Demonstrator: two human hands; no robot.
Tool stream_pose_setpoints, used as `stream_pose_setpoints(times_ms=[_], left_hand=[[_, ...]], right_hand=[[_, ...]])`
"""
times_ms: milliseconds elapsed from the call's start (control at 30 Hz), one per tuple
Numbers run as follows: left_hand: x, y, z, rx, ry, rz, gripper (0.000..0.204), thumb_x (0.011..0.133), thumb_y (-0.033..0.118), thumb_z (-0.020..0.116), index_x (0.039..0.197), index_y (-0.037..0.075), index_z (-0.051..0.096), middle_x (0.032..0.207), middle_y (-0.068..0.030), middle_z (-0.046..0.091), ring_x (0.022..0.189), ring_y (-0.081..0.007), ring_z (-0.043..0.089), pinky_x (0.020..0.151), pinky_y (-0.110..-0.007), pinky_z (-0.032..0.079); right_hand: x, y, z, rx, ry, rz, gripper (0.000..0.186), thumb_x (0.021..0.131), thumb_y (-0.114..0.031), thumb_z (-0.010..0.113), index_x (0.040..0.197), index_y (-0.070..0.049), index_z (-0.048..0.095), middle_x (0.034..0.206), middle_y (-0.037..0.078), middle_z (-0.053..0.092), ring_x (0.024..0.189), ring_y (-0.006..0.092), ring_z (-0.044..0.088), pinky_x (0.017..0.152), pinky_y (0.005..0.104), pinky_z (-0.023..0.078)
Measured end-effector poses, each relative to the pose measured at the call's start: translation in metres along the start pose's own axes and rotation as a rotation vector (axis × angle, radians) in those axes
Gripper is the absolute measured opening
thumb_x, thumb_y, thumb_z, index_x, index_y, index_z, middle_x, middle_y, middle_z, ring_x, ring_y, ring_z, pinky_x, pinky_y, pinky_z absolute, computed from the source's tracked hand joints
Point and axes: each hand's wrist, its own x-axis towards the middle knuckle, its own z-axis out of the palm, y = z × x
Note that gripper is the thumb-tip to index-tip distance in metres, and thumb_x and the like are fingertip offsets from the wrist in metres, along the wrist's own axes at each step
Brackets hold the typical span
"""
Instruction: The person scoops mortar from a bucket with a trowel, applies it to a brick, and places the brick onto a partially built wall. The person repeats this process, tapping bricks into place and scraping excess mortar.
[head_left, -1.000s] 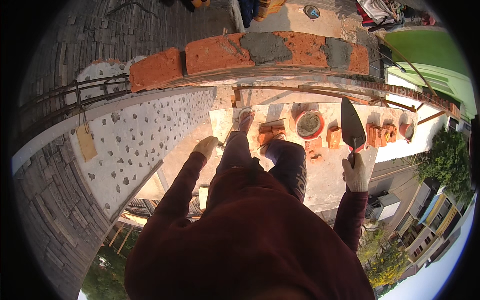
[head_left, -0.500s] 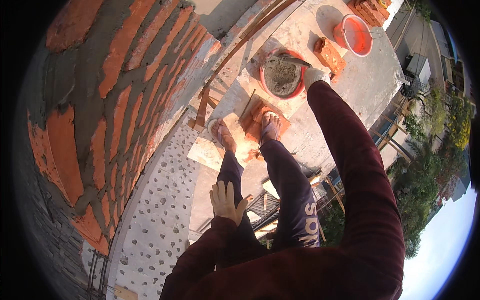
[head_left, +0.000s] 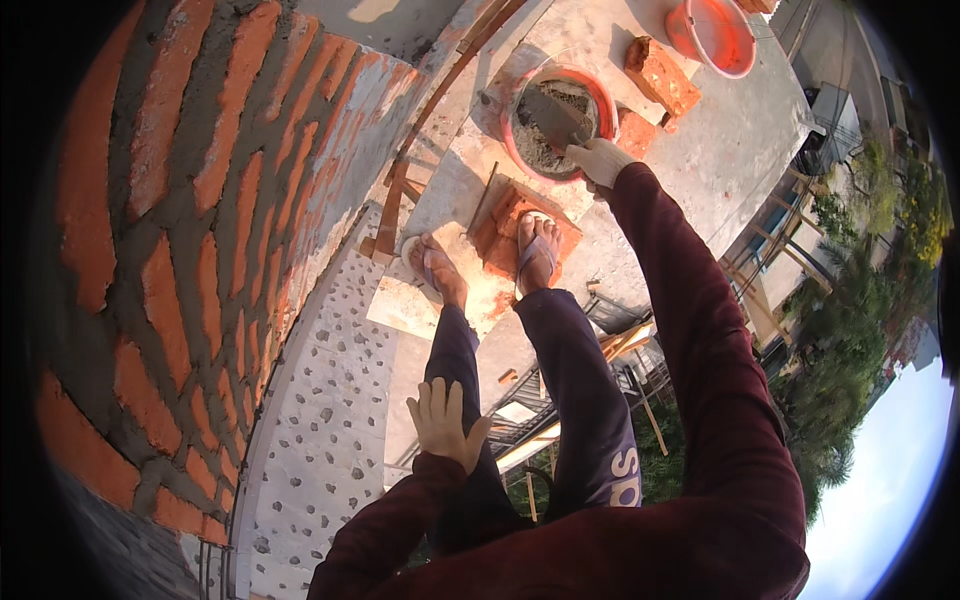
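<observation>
In my gloved right hand (head_left: 602, 163) is a trowel (head_left: 558, 117), its flat blade over the grey mortar (head_left: 532, 146) inside a round red tub (head_left: 610, 98). The fingers are wrapped round the handle, which they mostly hide. My left hand (head_left: 446, 424), in a pale glove, rests against my left thigh with its fingers spread and nothing in it. Near the tub, a rough block of orange bricks (head_left: 661, 80) lies to the right. My right foot stands on stacked bricks (head_left: 500, 250) below the tub.
A brick wall (head_left: 180, 240) with grey mortar joints rises on the left. A pink bucket (head_left: 712, 38) stands at the far right of the concrete platform (head_left: 735, 130). Past the platform's right side, timber poles (head_left: 790, 240) and trees show lower down.
The trowel blade has turned to lie broad side in view over the mortar, and my right hand has moved left and slightly nearer. My left hand stays spread by my thigh. The view has shifted.
</observation>
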Motion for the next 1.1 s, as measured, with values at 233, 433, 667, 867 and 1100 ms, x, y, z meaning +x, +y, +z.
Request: stream_pose_setpoints(times_ms=[233,433,667,867,1100], left_hand=[[0.001,-0.008,0.005,0.031,0.007,0.03,0.079,0.089,0.046,0.074,0.147,-0.001,0.05,0.154,-0.0303,0.043,0.145,-0.0559,0.032,0.118,-0.073,0.018],[0.007,-0.009,0.0,0.025,-0.035,0.019,0.079,0.089,0.047,0.074,0.147,-0.001,0.051,0.154,-0.0295,0.043,0.146,-0.0562,0.031,0.12,-0.072,0.016],[0.008,-0.014,-0.007,-0.005,-0.051,0.014,0.076,0.087,0.044,0.075,0.145,-0.001,0.052,0.15,-0.0291,0.046,0.144,-0.0567,0.033,0.118,-0.073,0.017],[0.009,-0.013,-0.011,0.003,-0.073,0.015,0.075,0.085,0.04,0.077,0.144,-0.001,0.053,0.15,-0.0302,0.046,0.143,-0.0578,0.033,0.117,-0.074,0.018],[0.011,-0.021,-0.02,0.002,-0.113,0.001,0.077,0.088,0.04,0.073,0.146,-0.005,0.049,0.153,-0.0327,0.042,0.146,-0.0607,0.028,0.119,-0.074,0.013]], right_hand=[[0.002,0.008,-0.012,-0.322,0.073,-0.137,0.048,0.102,-0.03,0.047,0.091,0.009,0.073,0.072,0.023,0.071,0.065,0.0346,0.073,0.063,0.0477,0.057],[0.042,0.02,-0.027,-0.582,-0.094,-0.214,0.036,0.095,-0.026,0.057,0.097,0.005,0.075,0.083,0.021,0.074,0.076,0.03,0.074,0.068,0.0419,0.058],[0.069,0.02,0.0,-0.326,0.057,-0.217,0.028,0.082,-0.016,0.064,0.096,0.008,0.07,0.059,0.016,0.062,0.047,0.0248,0.061,0.043,0.0392,0.047],[0.046,0.042,0.003,0.003,-0.071,-0.157,0.018,0.083,-0.013,0.063,0.092,0.003,0.066,0.064,0.011,0.058,0.049,0.022,0.058,0.045,0.0387,0.046],[0.05,0.12,0.031,0.61,-0.261,-0.19,0.038,0.079,-0.005,0.068,0.116,0.001,0.061,0.068,-0.003,0.05,0.043,0.0106,0.044,0.039,0.0313,0.039]])
